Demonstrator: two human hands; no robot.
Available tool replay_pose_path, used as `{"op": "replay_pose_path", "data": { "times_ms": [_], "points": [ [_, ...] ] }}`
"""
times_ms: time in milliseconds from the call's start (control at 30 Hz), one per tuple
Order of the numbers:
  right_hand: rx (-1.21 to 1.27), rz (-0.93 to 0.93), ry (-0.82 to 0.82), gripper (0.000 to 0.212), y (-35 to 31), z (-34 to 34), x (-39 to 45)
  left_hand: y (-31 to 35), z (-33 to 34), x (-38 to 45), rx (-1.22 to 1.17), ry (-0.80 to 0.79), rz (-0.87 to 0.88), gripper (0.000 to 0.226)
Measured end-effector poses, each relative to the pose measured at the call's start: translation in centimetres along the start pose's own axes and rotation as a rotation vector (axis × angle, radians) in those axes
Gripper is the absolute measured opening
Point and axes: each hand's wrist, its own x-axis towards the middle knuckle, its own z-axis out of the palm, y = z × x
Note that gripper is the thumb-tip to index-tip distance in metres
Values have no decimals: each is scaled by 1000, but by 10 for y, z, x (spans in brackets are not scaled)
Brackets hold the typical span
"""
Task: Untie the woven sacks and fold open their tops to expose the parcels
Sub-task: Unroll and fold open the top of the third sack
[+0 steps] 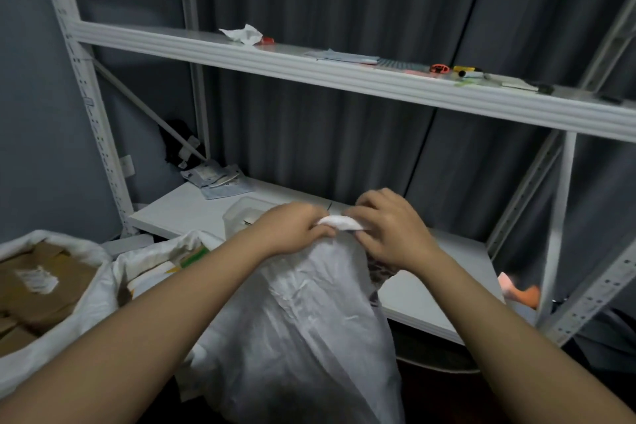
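Note:
A white woven sack (303, 337) stands in front of me, its top gathered into a twisted knot (339, 222). My left hand (292, 231) pinches the knot's left end and my right hand (389, 227) pinches its right end, both held at chest height over the sack. At the far left an open sack (69, 330) has its rim folded back, showing brown cardboard parcels (38, 282). Behind my left forearm a second open sack (151, 262) shows white and green parcels.
A white metal rack stands behind the sacks; its lower shelf (192, 206) carries a clear plastic tub (244, 213) and mailer packets (216, 179). The upper shelf (309, 69) holds crumpled paper, cutters and pens. Grey curtains hang behind. An orange object (523, 293) lies at right.

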Motion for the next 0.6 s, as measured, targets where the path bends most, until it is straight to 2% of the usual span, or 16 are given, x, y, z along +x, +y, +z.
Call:
{"op": "replay_pose_path", "data": {
  "times_ms": [67, 100, 167, 267, 333, 400, 467, 567, 600],
  "points": [
    [244, 214, -212, 30, 8, -11, -8, 1, 3, -2, 279, 113, -4, 32],
    [257, 236, -252, 24, 12, -11, -13, 1, 6, -5, 350, 140, -9, 34],
    [59, 168, -142, 10, 15, -9, -21, 7, 11, -8, 336, 91, -1, 39],
    [-197, -7, 65, 20, 8, 8, -24, 24, 13, -2, 2, -128, -106, 54],
    [-176, -32, 62, 25, 8, 16, -22, 29, 17, 5, 32, -115, -114, 46],
    [5, 192, 27, 38, 9, 9, -28, 29, 20, 7, 151, 30, -101, 35],
    [284, 580, 45, 47, 10, 4, -47, 27, 25, 5, 212, 93, -88, 35],
    [569, 1105, 228, 27, 13, 11, -68, 32, 28, 0, 272, 107, -58, 37],
    [668, 1234, 222, 32, 11, 12, -69, 35, 29, -1, 296, 111, -42, 37]
  ]
}}
